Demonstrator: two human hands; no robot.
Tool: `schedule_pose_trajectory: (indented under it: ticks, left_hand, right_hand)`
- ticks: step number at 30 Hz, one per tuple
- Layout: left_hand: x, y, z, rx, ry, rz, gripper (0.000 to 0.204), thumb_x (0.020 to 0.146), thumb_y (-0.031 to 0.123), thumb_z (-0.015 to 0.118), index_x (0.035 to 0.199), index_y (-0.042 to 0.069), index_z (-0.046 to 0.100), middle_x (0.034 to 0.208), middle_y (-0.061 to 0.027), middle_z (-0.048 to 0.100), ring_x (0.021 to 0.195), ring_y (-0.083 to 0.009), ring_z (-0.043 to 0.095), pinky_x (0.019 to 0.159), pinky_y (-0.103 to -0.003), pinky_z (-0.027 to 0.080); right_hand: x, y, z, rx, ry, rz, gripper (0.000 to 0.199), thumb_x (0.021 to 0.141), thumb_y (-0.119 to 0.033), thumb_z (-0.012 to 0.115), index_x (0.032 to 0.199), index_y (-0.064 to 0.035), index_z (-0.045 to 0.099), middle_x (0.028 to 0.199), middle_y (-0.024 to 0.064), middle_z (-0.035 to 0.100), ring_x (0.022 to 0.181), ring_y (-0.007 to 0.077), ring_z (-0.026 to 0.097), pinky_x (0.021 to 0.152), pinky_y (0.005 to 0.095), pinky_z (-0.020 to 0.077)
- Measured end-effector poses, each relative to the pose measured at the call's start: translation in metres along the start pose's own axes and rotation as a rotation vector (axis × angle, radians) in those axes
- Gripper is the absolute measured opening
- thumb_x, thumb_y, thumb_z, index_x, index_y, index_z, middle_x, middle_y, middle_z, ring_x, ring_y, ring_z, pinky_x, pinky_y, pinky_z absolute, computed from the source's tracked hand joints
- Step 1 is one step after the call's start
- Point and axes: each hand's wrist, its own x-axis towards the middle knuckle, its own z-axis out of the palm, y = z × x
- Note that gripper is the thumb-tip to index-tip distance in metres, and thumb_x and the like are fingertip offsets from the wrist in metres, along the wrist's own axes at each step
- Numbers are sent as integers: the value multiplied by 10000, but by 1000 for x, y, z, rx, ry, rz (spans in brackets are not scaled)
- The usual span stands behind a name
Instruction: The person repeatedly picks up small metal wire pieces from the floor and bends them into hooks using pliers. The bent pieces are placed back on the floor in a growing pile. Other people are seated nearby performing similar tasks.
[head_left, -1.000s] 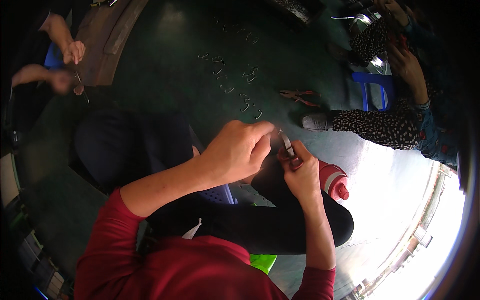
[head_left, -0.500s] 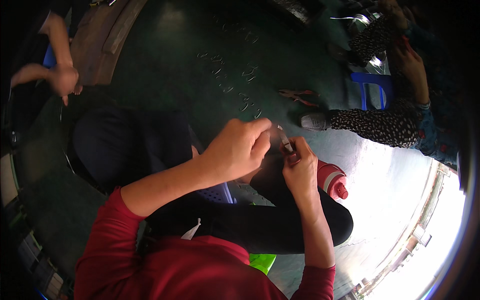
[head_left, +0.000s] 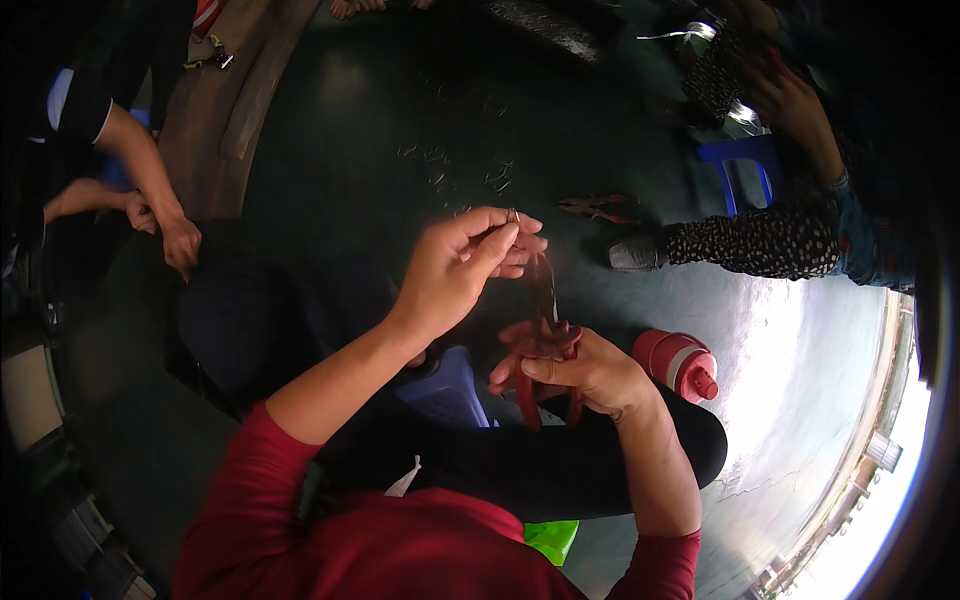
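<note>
**Ana:** Start close. How is the right grip?

**Ben:** The right hand (head_left: 597, 376) is closed around red-handled pliers (head_left: 547, 312). Its thumb lies across them, fingers curled on the far side, and the two handles hang below, a gap between them. Whether the jaws meet, I can't tell; they're dark and blurred.

**Ana:** And the left?

**Ben:** The left hand (head_left: 452, 272), at 10 o'clock from the right hand, pinches a small wire piece (head_left: 513, 216) between thumb and forefinger. The other fingers are loosely bent, near the tips of the pliers. I can't tell whether they touch.

**Ana:** Which way do things point?

**Ben:** The pliers stand nearly along the 6-to-12 line, head towards 12, handles towards 6. The wire piece sits beyond that head, at 11 o'clock from the right hand. It's too small for me to read its long axis.

**Ana:** Now count outward, same clock.

**Ben:** One red jug (head_left: 676, 364) with a pale band, at 3. One second pair of pliers (head_left: 597, 207) on the floor (head_left: 340, 180), at 12, lying crosswise. Several thin wire bits (head_left: 499, 176) towards 11, too fine to count. One blue stool (head_left: 745, 160) at 1, beside a person in speckled trousers (head_left: 755, 247). Over between 9 and 10, two hands of a co-worker (head_left: 181, 246), next to brown boards (head_left: 205, 165).
</note>
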Motion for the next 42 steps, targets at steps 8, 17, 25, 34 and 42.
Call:
schedule_pose_trajectory:
  ticks: [8, 17, 25, 34, 42]
  left_hand:
    - [-3, -4, 6, 89, -9, 176, 252, 1021, 121, 450, 1144, -22, 618, 1037, -142, 691, 998, -225, 678, 868, -338, 560]
    - [-8, -9, 9, 65, -1, 219, 224, 1007, 134, 500, 1119, 12, 651, 1041, -88, 691, 976, -155, 660, 832, -297, 534]
    - [-9, -9, 9, 99, -68, 239, 251, 1010, 134, 481, 1178, 21, 629, 1103, -100, 677, 1035, -175, 646, 872, -314, 524]
    - [0, 12, -16, 355, -166, -11, 267, 993, 176, 529, 1125, 4, 683, 883, -93, 699, 802, -139, 667, 751, -271, 543]
    - [-13, 15, -5, 427, -184, -19, 277, 984, 74, 461, 1171, 42, 662, 634, -19, 603, 522, -58, 551, 502, -211, 451]
  right_hand:
    - [-1, -3, 0, 152, -115, 49, 554, 928, -161, 631, 1367, 56, 372, 1101, 216, 651, 1066, 338, 642, 849, 441, 544]
    - [-2, 6, -3, 173, -150, 28, 581, 913, -159, 642, 1377, 44, 357, 1119, 270, 627, 1081, 403, 627, 851, 497, 540]
    - [-9, 2, 0, 139, -79, 24, 487, 893, -175, 676, 1285, 40, 483, 987, 166, 666, 909, 267, 676, 769, 391, 559]
    - [-5, 12, 3, -765, 629, -141, 204, 852, -147, 683, 955, 18, 621, 787, 130, 678, 761, 232, 663, 708, 323, 495]
    - [-3, 11, 2, -778, 675, -186, 177, 853, -122, 667, 967, 2, 614, 799, 156, 680, 766, 263, 680, 719, 335, 496]
